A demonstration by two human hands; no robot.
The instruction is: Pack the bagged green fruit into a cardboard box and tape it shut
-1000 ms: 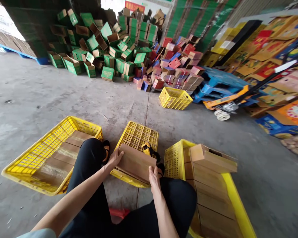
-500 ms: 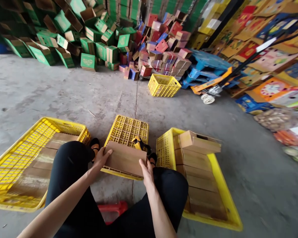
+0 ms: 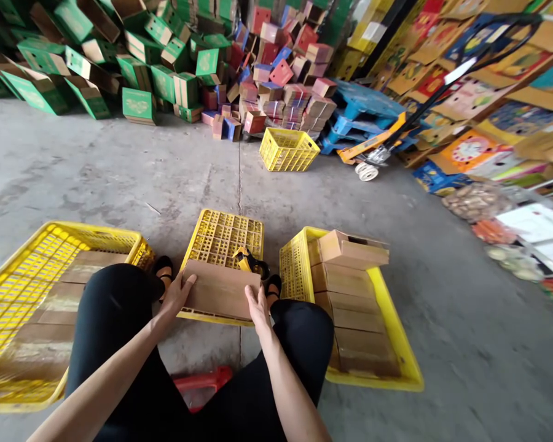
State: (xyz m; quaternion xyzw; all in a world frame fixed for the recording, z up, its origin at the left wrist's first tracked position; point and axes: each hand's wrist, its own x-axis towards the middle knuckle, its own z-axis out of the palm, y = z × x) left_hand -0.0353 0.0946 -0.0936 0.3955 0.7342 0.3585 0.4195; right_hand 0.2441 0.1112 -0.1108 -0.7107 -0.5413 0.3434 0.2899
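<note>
A brown cardboard box (image 3: 221, 290) lies flat side up on an upturned yellow crate (image 3: 228, 230) between my knees. My left hand (image 3: 177, 296) grips its left end, thumb on top. At the opposite end, my right hand (image 3: 258, 307) presses against the side with the thumb over the edge. Just behind the box, a yellow and black tool (image 3: 250, 261), which looks like a tape dispenser, rests on the crate. Several taped boxes (image 3: 46, 341) fill part of the left yellow crate (image 3: 23, 261). More brown boxes (image 3: 357, 319) sit in the right yellow crate (image 3: 412, 362), one tilted across its rim.
Ahead on the concrete floor stands another yellow crate (image 3: 289, 150). Behind it are heaped green cartons (image 3: 138, 105), smaller red and blue boxes (image 3: 281, 72), blue pallets (image 3: 362, 101) and an orange pallet jack (image 3: 373, 147). Stacked fruit cartons (image 3: 470, 147) line the right. Something red (image 3: 203, 387) shows below me.
The view has swung slightly to the right, so the surroundings appear shifted left. Both hands keep their hold on the box, which stays on the crate.
</note>
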